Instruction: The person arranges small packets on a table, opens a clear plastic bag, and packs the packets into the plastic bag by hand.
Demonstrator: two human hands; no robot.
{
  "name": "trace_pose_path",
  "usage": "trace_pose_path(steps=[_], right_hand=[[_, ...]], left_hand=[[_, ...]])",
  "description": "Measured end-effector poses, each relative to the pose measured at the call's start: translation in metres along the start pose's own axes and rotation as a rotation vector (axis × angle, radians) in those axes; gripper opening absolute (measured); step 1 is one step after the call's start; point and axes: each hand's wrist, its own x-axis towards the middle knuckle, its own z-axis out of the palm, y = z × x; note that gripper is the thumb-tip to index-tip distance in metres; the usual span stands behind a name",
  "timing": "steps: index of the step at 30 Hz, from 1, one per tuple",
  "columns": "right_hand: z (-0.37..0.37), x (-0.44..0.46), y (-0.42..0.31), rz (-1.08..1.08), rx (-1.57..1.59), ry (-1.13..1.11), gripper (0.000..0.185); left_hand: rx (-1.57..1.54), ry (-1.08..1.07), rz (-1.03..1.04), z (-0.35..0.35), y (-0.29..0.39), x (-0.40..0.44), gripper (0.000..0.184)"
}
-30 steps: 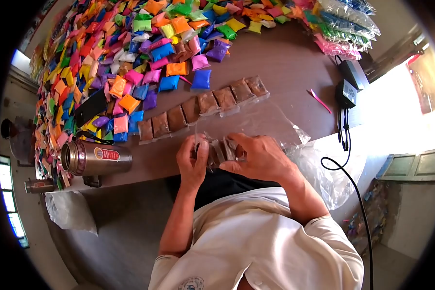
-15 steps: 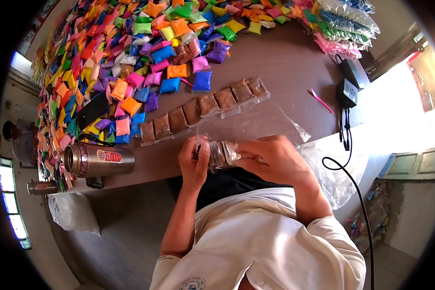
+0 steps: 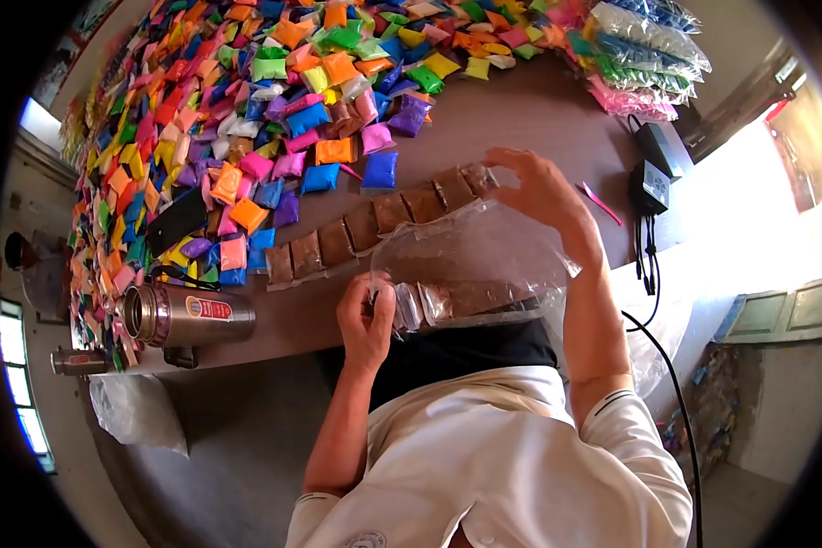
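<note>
My left hand (image 3: 367, 315) is closed on the edge of a clear plastic bag (image 3: 470, 242), near the table's front edge. Beside its fingers, several brown packets (image 3: 422, 305) stand pressed together at the bag's near side. A slanting row of flat brown packets (image 3: 361, 226) in clear wrap lies on the table beyond the bag. Over the right end of that row is my right hand (image 3: 543, 190), fingers apart, with nothing visible in it. Whether its fingertips touch the last packet, I cannot tell.
Colourful small packets (image 3: 247, 137) are heaped across the left and back. A steel flask (image 3: 192, 315) lies near a black phone (image 3: 175, 222). To the right are a pink pen-like tool (image 3: 601, 204), a black adapter (image 3: 650, 187) with cables, and stacked clear bags (image 3: 648, 64).
My right hand has left the packets beside my left hand and moved up and away to the right end of the brown row. The left hand has stayed in place.
</note>
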Motion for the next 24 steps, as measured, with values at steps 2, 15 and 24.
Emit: trace_pose_path(steps=[2,15,24], right_hand=[[0.017,0.002,0.015,-0.164,-0.064,-0.04,0.05],[0.023,0.008,0.03,0.01,0.012,-0.121,0.04],[0.022,0.007,0.029,-0.014,-0.021,0.042,0.047]], left_hand=[[0.013,-0.005,-0.027,-0.001,0.001,-0.001,0.028],[0.032,0.004,-0.038,-0.001,0.003,-0.001,0.03],[0.03,0.002,0.039,0.001,-0.001,0.001,0.029]])
